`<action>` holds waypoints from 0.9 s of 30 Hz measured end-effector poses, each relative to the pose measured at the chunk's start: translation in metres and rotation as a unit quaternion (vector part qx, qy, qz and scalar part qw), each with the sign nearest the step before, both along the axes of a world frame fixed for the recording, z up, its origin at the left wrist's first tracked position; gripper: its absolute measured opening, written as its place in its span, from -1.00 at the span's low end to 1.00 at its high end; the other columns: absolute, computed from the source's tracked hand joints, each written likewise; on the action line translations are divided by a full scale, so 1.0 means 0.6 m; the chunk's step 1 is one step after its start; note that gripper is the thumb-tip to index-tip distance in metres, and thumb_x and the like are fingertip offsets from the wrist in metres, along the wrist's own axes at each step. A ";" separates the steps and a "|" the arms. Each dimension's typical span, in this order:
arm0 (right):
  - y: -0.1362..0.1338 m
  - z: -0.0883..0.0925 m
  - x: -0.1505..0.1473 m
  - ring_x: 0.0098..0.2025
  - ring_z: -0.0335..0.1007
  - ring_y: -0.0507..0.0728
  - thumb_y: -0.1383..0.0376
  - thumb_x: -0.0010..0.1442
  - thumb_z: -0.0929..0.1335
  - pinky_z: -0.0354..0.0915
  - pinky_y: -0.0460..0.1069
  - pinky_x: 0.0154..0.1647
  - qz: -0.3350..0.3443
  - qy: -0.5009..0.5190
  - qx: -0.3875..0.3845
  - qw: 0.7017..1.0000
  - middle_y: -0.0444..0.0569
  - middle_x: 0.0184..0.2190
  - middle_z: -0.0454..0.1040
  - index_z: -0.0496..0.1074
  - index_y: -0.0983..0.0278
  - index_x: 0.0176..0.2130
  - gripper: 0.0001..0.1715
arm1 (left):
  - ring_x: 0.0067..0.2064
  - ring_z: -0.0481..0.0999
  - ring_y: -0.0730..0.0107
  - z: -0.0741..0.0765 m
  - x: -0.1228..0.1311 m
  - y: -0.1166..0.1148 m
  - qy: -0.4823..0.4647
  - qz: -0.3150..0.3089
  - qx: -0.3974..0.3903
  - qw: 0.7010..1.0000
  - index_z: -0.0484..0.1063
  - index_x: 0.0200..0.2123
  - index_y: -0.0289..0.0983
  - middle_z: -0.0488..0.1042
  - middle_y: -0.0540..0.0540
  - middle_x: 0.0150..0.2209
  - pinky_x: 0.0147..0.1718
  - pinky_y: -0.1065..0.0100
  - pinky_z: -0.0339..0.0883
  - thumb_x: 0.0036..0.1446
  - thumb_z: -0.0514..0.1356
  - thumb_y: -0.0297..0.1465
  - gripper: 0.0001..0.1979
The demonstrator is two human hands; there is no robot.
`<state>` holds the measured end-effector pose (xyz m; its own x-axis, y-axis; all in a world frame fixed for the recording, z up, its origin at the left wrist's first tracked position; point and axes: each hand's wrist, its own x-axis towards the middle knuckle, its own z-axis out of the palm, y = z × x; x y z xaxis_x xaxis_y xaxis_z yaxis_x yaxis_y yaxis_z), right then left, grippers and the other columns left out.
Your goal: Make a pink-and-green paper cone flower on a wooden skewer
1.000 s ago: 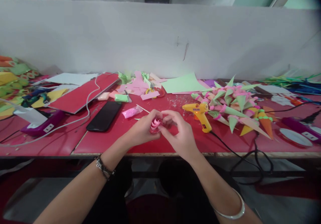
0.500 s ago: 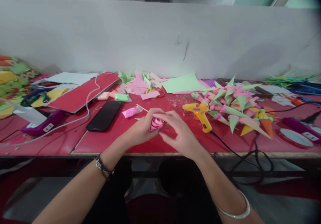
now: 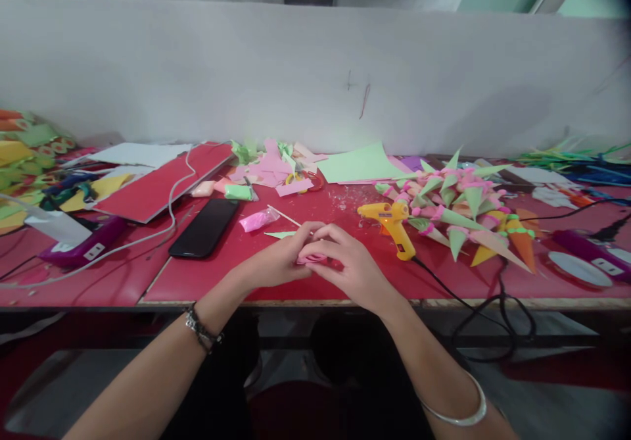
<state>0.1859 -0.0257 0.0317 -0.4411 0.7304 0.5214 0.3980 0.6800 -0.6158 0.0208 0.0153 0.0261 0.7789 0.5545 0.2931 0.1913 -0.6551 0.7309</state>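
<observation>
A pink paper rose, rolled in a spiral, is held between both hands above the front of the red table. My left hand wraps round it from the left, fingers closed. My right hand grips it from the right, its fingertips and thumb on the rolled petals. Most of the rose is hidden by the fingers. Just behind my left hand lie a thin white stick, a pale green paper piece and a small bag of pink clay.
A yellow glue gun lies right of my hands, its black cord running off the table edge. Beyond it is a pile of paper cones. A black phone, red board and purple power strip are left. Paper scraps lie behind.
Both hands have lowered slightly, and my right fingers have closed over the rose. Its spiral top, plainly visible before, is now mostly covered; the stick and green piece show more.
</observation>
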 end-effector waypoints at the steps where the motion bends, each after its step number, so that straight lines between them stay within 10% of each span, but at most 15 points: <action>1: 0.000 0.000 0.000 -0.23 0.29 0.04 0.36 0.13 0.27 0.28 -0.08 -0.25 -0.003 -0.001 0.002 1.000 -0.08 -0.29 0.29 0.42 0.15 -0.27 -0.83 | -0.23 0.41 0.38 0.001 -0.001 -0.001 0.001 -0.003 -0.006 1.000 0.03 0.04 -0.24 0.34 -0.14 -0.15 -0.33 0.39 0.30 0.03 0.08 -0.51 -0.51; 9: 0.005 0.000 0.004 -0.26 0.30 0.04 0.35 0.12 0.28 0.25 -0.05 -0.22 -0.040 0.095 0.003 0.995 -0.09 -0.34 0.34 0.35 0.21 -0.28 -0.90 | -0.17 0.35 0.36 0.014 -0.010 0.000 -0.013 0.053 0.010 0.998 0.07 0.01 -0.24 0.26 -0.17 -0.07 -0.31 0.39 0.27 0.09 0.09 -0.38 -0.60; 19: 0.005 -0.007 0.001 -0.33 0.30 0.05 0.26 0.13 0.26 0.30 -0.04 -0.33 -0.059 0.174 -0.079 0.980 -0.07 -0.35 0.33 0.32 0.21 -0.27 -0.88 | -0.54 0.26 0.54 0.002 0.011 -0.006 -0.101 0.111 -0.070 0.986 0.17 -0.27 -0.27 0.26 0.08 -0.56 -0.53 0.46 0.16 0.18 -0.05 -0.27 -0.82; 27: 0.006 -0.008 0.001 -0.09 0.24 0.14 0.37 0.06 0.31 0.24 0.08 -0.06 -0.100 0.048 0.082 0.990 -0.01 -0.20 0.26 0.30 0.17 -0.16 -0.71 | -0.57 0.19 0.56 0.000 0.018 -0.005 -0.113 0.159 -0.048 0.980 0.23 -0.45 -0.28 0.19 0.09 -0.61 -0.59 0.49 0.06 0.16 -0.02 -0.24 -0.75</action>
